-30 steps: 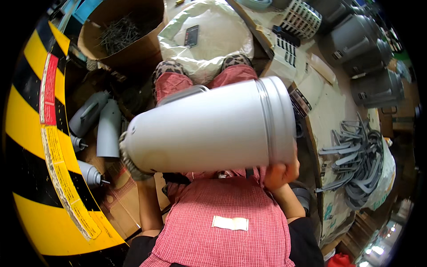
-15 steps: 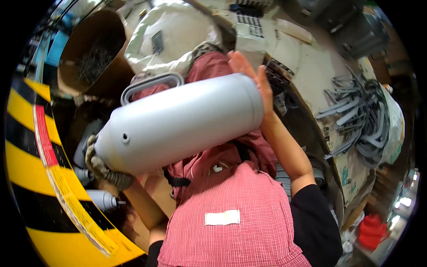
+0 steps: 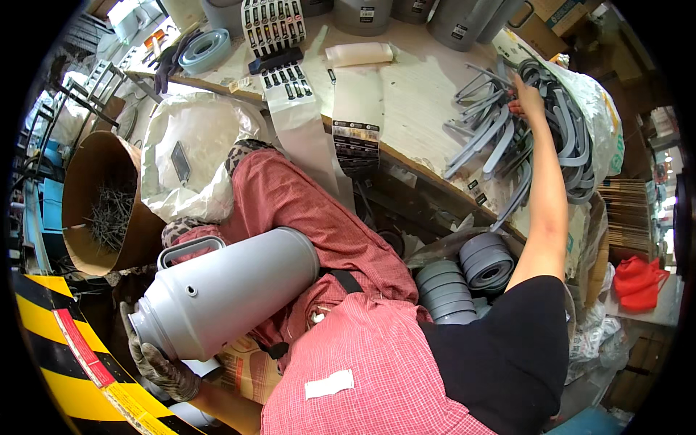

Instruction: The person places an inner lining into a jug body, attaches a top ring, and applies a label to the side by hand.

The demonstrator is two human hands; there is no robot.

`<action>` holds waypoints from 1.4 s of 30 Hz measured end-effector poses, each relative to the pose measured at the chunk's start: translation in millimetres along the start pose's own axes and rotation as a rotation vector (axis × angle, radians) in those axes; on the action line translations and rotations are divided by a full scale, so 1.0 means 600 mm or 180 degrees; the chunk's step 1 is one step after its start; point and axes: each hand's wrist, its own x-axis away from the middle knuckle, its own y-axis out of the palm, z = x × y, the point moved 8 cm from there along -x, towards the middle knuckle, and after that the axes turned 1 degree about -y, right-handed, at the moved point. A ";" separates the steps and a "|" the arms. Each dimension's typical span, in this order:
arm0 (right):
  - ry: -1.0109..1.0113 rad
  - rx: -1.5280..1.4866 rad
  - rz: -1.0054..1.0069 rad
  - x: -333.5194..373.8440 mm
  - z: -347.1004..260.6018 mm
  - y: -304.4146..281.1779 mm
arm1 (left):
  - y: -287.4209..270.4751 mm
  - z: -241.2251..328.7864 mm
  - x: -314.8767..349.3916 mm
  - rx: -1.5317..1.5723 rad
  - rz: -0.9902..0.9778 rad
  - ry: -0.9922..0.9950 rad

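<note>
A grey bottle-shaped canister (image 3: 232, 286) lies tilted across my lap, its wide end against my thigh. It has a loop handle (image 3: 190, 250) at one side and a small hole in its wall. My left hand (image 3: 163, 366), in a stained work glove, is closed round the narrow end. Out to the right, my bare right hand (image 3: 531, 98) reaches into a heap of grey curved plastic handles (image 3: 500, 138) on the table. Its fingers are bent among the handles and seem closed on one; some fingertips are hidden.
Grey canisters (image 3: 362, 16) stand along the table's back. A sticker strip (image 3: 288, 76) hangs over its edge. Coiled grey bands (image 3: 446, 293) lie by my right side. A carton of thin dark pieces (image 3: 109, 210), a white plastic bag (image 3: 196, 134) and a yellow-black striped edge (image 3: 65, 341) are left.
My right hand has left the canister's wide end and moved right to the handles. The canister has come down onto my lap, still in my left hand. The view has swung to the right.
</note>
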 end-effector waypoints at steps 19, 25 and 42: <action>-0.4813 0.0303 0.2054 0.412 -0.258 0.045 | 0.161 0.181 -0.061 0.0119 -0.0484 0.0810; -0.6905 -0.0482 0.0897 0.787 -0.335 0.142 | 0.315 0.278 -0.050 -0.0697 -0.1885 0.1386; -0.4994 -0.2196 0.0354 0.726 -0.492 0.273 | 0.118 0.181 0.015 0.0158 -0.0312 0.1190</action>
